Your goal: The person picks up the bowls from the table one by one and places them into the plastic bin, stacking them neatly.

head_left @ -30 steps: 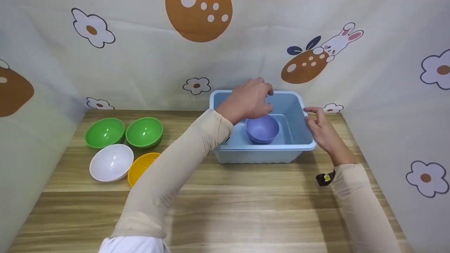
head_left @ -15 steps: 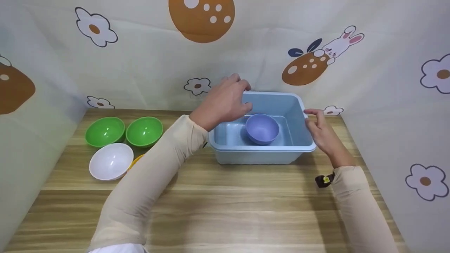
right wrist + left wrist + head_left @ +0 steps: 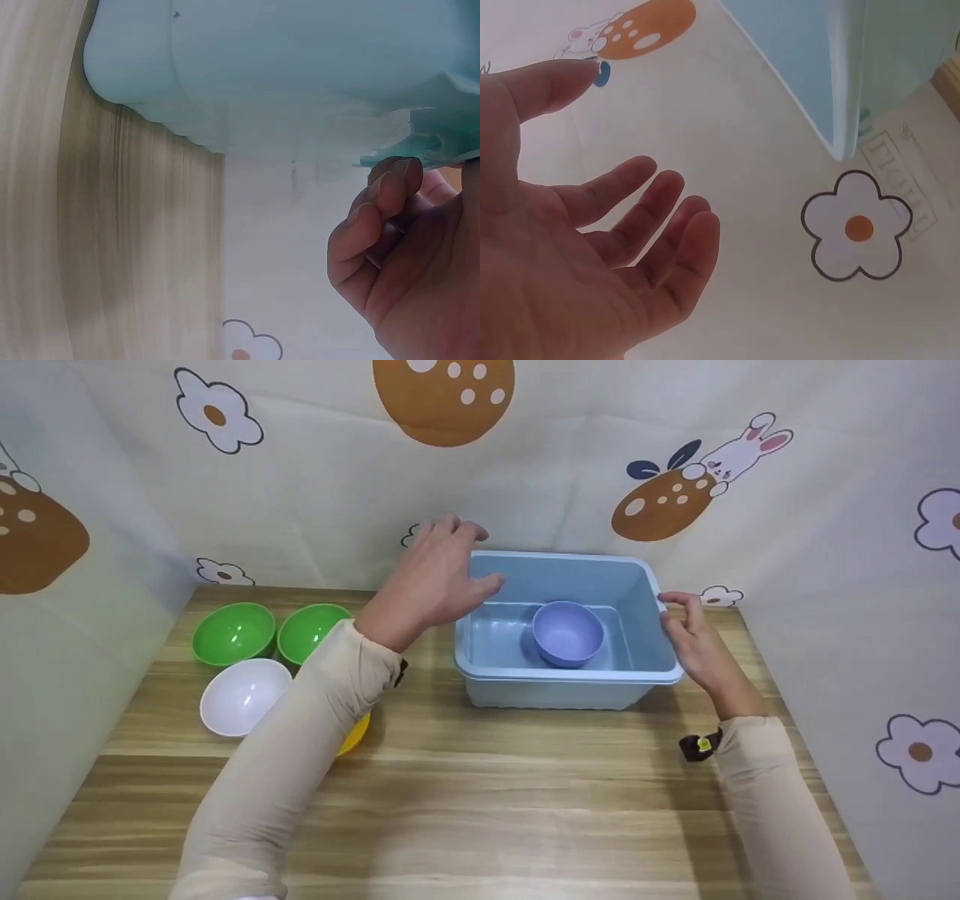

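My left hand [image 3: 433, 577] is held over the left rim of a light blue plastic bin [image 3: 555, 693], its fingers loosely spread with nothing between them. In the left wrist view the empty palm and relaxed fingers [image 3: 671, 259] show beside the bin's corner. My right hand [image 3: 697, 649] grips the bin's right rim, and the right wrist view has its fingers curled under that edge. Inside the bin a purple bowl [image 3: 568, 634] sits upright on the floor, a little right of the middle.
Two green bowls [image 3: 234, 634], a white bowl [image 3: 241, 697] and a yellow bowl [image 3: 355, 735] stand at the left of the wooden table [image 3: 480, 802]. My left forearm covers much of the yellow one. A printed cloth [image 3: 315, 457] hangs behind and at both sides.
My left hand has moved left, from above the purple bowl to the bin's left rim. The right hand keeps its hold on the right rim. Bin and bowls stay in place.
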Demonstrator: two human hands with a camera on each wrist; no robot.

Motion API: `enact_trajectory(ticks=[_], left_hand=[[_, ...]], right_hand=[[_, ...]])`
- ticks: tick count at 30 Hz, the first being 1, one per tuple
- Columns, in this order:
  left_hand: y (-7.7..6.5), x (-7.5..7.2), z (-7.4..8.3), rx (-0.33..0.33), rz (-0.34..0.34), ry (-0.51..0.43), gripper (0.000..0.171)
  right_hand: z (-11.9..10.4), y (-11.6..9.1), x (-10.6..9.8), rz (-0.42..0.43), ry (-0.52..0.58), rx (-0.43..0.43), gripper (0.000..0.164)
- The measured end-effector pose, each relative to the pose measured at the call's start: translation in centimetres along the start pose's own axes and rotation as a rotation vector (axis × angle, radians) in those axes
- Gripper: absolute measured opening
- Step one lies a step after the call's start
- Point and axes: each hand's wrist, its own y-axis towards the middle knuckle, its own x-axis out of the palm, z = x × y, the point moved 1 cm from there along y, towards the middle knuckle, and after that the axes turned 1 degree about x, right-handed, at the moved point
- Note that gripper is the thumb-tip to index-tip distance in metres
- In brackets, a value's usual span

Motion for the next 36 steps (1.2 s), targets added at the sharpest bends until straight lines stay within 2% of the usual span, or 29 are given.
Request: enact_trajectory(ticks=[11,22,30,36], left_hand=[[-2.5,-0.7,-2.9,-0.017,0.030,-0.081,0.062],[-4.2,0.5,-5.8,-0.103,-0.019,-0.110,0.068],[-5.3,0.4,-8.1,-0.135,-0.035,-0.108,0.073],[-6.2,0.6,-9.6,-0.170,-0.081,-0.100,0.071]], right_hand=[[0.0,-0.1,-0.2,-0.012,0.010,0.013,0.052],[-0.1,-0.1,-0.1,-0.013,-0.003,0.042,0.053],[0.0,-0.1,-0.1,-0.015,0.009,0.043,0.053],[0.2,-0.2,0.0,-0.003,0.021,0.024,0.054]])
